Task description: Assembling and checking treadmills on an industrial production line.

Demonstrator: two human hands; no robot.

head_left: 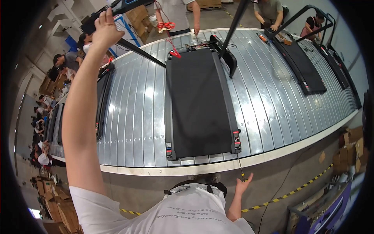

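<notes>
Head view looks down on a long ribbed silver conveyor surface [132, 117] carrying several black treadmills in a row. Directly ahead lies a black treadmill deck with a dark running belt [198, 101], set lengthwise across the ribs with its red-tagged rear end caps near the closest edge, apparently so the person can reach it from the walkway.

The left hand [104, 29] is raised high with the arm at full stretch, its fingers clenched around the black handlebar console of the treadmill [117, 7]. A slim black upright post [142, 52] slopes down from that console to the front corner of the deck, so the grip seems to keep the folding frame lifted clear of the belt. A second black post [233, 23] rises on the other side.

The right hand [243, 183] is low, just off the near edge of the surface, fingers spread and loosely pinching the yellow-handled end of a thin long screwdriver [239, 167]. Its shaft points up toward the deck's right rear corner; whether the tip touches a fastener there is too small to tell.

At the deck's front end, red and black wires [173, 50] lie beside the exposed motor area. Across the surface other people stand at neighbouring black treadmills [300, 66]. Brown cardboard boxes [350, 150] are stacked on the floor to the right.
</notes>
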